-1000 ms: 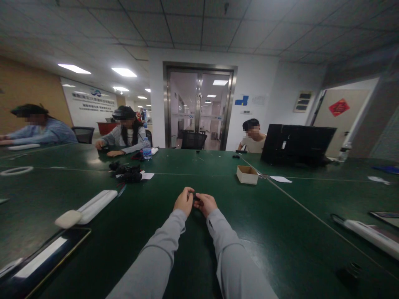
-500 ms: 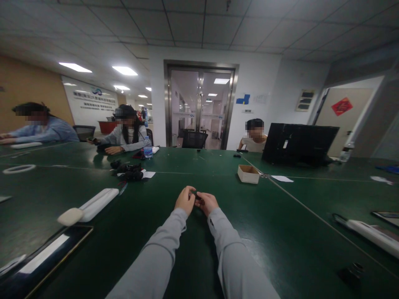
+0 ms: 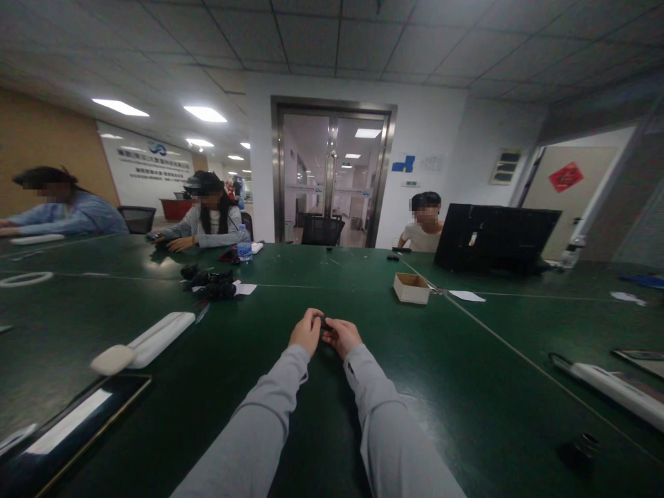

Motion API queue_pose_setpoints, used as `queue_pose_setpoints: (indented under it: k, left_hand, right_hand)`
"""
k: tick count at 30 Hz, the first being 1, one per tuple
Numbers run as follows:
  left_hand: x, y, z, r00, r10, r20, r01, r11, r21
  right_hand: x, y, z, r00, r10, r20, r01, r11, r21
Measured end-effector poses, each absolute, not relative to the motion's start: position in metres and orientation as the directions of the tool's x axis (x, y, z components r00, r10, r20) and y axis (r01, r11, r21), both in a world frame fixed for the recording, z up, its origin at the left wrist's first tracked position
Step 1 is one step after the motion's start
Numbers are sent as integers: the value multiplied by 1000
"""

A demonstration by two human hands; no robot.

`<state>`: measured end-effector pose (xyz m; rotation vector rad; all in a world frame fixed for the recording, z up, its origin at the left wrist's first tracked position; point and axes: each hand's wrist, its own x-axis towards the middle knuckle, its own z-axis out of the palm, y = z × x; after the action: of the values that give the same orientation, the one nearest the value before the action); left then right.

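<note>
Both my hands meet over the middle of the green table (image 3: 332,277), fingertips nearly touching. Between them sits a small dark object (image 3: 324,324), mostly covered by the fingers, so its kind does not show. My left hand (image 3: 307,332) is closed, its fingers curled around the object's left side. My right hand (image 3: 343,336) pinches the object from the right with bent fingers. Beyond them to the right stands an open cardboard box (image 3: 411,290), apart from both hands.
Black gear (image 3: 211,282) and a water bottle (image 3: 244,245) lie ahead left. Nearer left are a white case (image 3: 160,339) and a dark tablet (image 3: 83,429). A monitor (image 3: 498,238) stands ahead right; a black cylindrical part (image 3: 581,449) is near right. Several people sit across the table.
The hands stay together on the small dark object, with only a slight shift of the fingers. The whole view has moved a little.
</note>
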<state>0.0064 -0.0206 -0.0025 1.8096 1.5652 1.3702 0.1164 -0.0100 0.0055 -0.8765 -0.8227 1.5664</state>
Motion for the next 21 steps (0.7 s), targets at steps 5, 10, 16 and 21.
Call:
queue_pose_setpoints:
  k: [5, 10, 16, 21]
  left_hand:
    - [9, -20, -1, -71, 870, 488, 517, -387, 764]
    - [8, -20, -1, -72, 864, 498, 506, -399, 765]
    - [6, -21, -2, -62, 929, 365, 477, -294, 828]
    - [6, -25, 0, -76, 926, 370, 492, -288, 822]
  right_hand:
    - [117, -9, 4, -119, 988, -96, -491, -142, -859]
    - [117, -9, 3, -105, 990, -98, -487, -137, -863]
    - [117, -10, 4, -111, 989, -96, -473, -138, -870]
    - [116, -11, 6, -115, 988, -104, -465, -146, -873]
